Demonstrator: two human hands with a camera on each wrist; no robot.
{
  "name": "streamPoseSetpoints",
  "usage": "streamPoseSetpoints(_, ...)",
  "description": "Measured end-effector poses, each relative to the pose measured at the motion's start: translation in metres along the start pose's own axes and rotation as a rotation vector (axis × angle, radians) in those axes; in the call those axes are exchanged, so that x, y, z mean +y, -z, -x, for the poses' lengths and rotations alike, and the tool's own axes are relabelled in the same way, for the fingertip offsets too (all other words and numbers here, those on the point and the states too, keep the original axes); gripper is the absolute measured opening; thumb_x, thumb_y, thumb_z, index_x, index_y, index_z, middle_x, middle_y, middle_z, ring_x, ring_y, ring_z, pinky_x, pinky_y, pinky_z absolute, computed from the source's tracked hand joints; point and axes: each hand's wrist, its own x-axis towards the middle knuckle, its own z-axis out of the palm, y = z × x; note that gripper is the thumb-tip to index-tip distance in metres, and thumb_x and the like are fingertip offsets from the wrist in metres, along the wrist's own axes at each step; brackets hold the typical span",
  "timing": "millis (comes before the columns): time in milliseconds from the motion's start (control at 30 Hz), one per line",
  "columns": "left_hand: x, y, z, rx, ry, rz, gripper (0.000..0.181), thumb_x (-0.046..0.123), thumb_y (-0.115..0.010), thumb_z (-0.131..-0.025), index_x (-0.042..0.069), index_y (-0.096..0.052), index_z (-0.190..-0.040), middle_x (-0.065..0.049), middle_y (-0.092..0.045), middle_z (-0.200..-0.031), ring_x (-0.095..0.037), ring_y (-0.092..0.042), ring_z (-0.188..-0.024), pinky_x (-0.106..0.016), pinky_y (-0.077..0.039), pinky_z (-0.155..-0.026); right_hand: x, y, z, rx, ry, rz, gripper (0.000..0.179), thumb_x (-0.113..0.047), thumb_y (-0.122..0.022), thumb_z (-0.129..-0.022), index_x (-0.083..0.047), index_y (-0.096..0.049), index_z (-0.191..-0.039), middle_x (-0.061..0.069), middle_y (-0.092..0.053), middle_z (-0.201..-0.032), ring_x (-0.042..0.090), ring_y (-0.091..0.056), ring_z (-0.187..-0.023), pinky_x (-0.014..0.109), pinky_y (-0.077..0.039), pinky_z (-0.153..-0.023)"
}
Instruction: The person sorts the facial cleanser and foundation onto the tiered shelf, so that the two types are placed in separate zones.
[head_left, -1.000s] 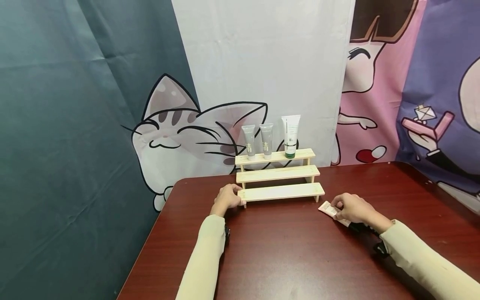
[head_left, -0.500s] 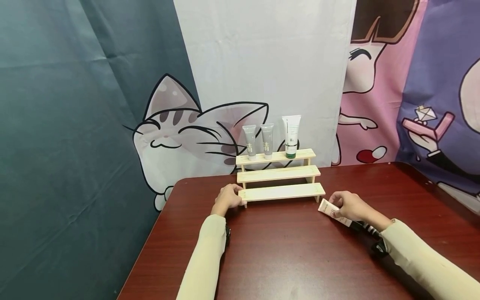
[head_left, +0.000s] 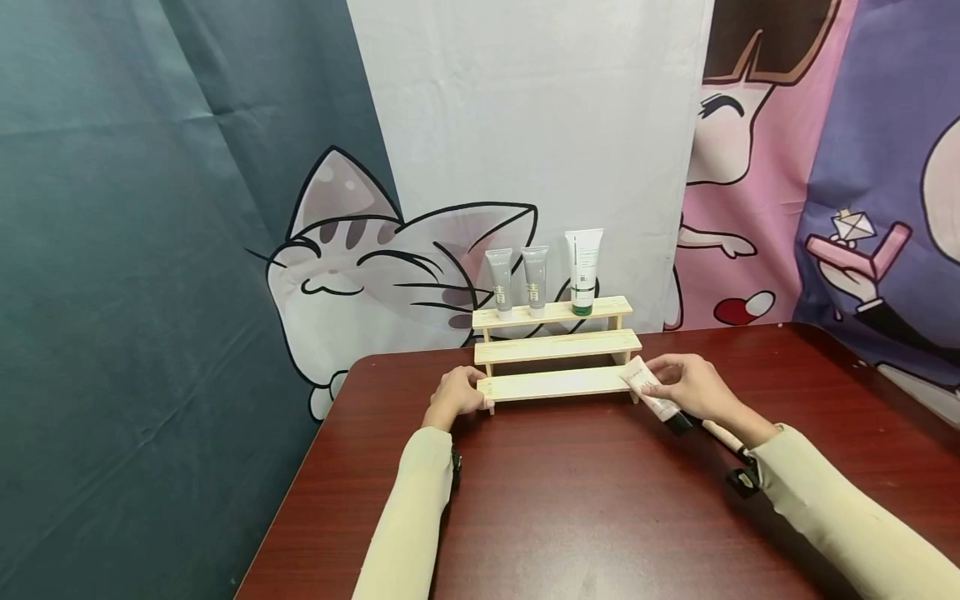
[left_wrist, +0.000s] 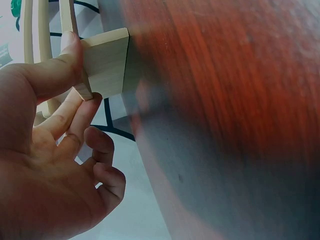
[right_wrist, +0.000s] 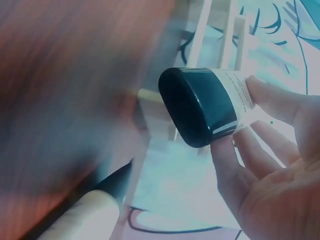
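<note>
A three-tier wooden display rack (head_left: 555, 384) stands at the table's back. My left hand (head_left: 456, 393) pinches the left end of its lowest board, thumb on one face and fingertips on the other in the left wrist view. With the thumb and fingers of my right hand (head_left: 697, 388) I hold a pale pink squeeze tube (head_left: 654, 395), tilted, its flat end overlapping the lowest board's right end. The tube's black cap (right_wrist: 200, 107) points down toward me. Below my right wrist, a second pale tube (right_wrist: 85, 220) with a dark end lies on the table, partly hidden in the head view.
On the rack's top tier stand two grey clear tubes (head_left: 502, 283) and a larger white tube (head_left: 583, 271) with a green cap. The red-brown table (head_left: 570, 500) reaches back to a printed cartoon curtain (head_left: 540, 125).
My right hand has lifted the pink tube off the table and carried it left and up toward the rack. The second tube shows more now. My left hand stays at the board's end.
</note>
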Motion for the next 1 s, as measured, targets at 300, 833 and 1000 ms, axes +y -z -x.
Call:
streamPoseSetpoints(300, 0.001, -0.001, 0.000, 0.007, -0.002, -0.007, 0.047, 0.021, -0.086, -0.071, 0.024, -0.071, -0.115, 0.001, -0.066, -0.110, -0.024, -0.059, -0.106, -0.051, -0.045, -0.085, -0.019, -0.013, -0.013, 0.159, 0.050, -0.086, 0.039, -0.009, -0.082, -0.082, 0.006, -0.067, -0.115, 0.019, -0.074, -0.090, 0.018, -0.070, -0.081, 0.017, -0.049, -0.064)
streamPoseSetpoints(833, -0.001, -0.001, -0.001, 0.003, -0.002, -0.011, 0.046, 0.023, -0.087, -0.072, 0.023, -0.070, -0.115, 0.000, -0.066, -0.114, -0.024, -0.059, -0.107, -0.051, -0.046, -0.084, -0.061, -0.056, -0.060, 0.345, 0.036, -0.327, 0.040, -0.004, -0.077, -0.086, 0.005, -0.064, -0.123, 0.026, -0.071, -0.103, 0.037, -0.071, -0.092, 0.009, -0.047, -0.067)
streamPoseSetpoints(1000, -0.001, -0.001, -0.002, 0.004, 0.002, -0.012, 0.047, 0.024, -0.088, -0.072, 0.024, -0.070, -0.115, 0.000, -0.066, -0.113, -0.024, -0.059, -0.107, -0.050, -0.046, -0.083, -0.073, -0.068, -0.074, 0.331, 0.039, -0.389, 0.041, -0.002, -0.075, -0.087, 0.006, -0.062, -0.125, 0.027, -0.070, -0.106, 0.038, -0.070, -0.095, 0.012, -0.050, -0.069)
